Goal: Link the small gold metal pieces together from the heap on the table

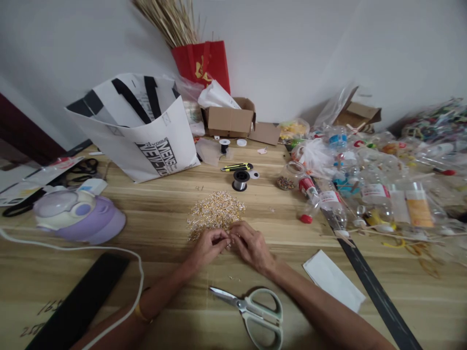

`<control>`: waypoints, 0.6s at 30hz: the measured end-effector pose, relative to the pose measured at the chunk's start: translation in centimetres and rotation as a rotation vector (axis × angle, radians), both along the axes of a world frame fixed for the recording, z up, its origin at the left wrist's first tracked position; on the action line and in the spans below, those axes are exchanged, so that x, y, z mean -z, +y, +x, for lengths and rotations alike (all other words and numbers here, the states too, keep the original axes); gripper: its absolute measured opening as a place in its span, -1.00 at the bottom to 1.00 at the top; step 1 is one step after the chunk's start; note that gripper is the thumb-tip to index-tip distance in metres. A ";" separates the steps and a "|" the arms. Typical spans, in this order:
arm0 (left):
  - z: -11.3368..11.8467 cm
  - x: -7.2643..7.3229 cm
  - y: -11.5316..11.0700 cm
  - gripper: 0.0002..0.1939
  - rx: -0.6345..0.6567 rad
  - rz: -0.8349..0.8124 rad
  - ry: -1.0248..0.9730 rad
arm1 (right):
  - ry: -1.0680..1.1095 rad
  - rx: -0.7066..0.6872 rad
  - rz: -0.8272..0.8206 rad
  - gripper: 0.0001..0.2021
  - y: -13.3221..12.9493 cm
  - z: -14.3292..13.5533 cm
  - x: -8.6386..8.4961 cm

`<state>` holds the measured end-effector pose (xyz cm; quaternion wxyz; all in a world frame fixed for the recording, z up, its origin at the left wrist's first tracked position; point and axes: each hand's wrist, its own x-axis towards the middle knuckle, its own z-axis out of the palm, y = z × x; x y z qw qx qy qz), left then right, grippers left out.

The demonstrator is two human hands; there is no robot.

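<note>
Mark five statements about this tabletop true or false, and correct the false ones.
1. The left hand and right hand come together beside the bead pile. True.
2. The red bag stands empty. False: dry stalks stick out of it.
3. The scissors lie nearer the person than the bead pile. True.
4. The yellow-and-black cutter lies inside the cardboard box. False: it lies on the table.
5. The white folded paper lies under the scissors. False: it lies to their right.
</note>
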<state>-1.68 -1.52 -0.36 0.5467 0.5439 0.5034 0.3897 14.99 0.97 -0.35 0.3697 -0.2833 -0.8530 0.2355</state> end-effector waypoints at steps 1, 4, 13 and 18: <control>0.0 0.1 0.0 -0.78 -0.006 0.006 0.003 | -0.052 -0.010 0.025 -0.85 -0.1 0.0 -0.1; -0.1 0.2 0.0 -0.79 -0.015 0.010 -0.004 | -0.175 -0.045 0.107 -0.84 -0.4 0.1 0.0; 0.0 -0.1 -0.1 -0.79 0.030 -0.061 0.001 | -0.224 -0.016 0.168 -0.85 0.3 0.3 0.8; -0.1 -0.5 0.1 -0.75 0.039 -0.084 0.016 | -0.063 0.018 0.058 -0.88 0.5 0.1 0.8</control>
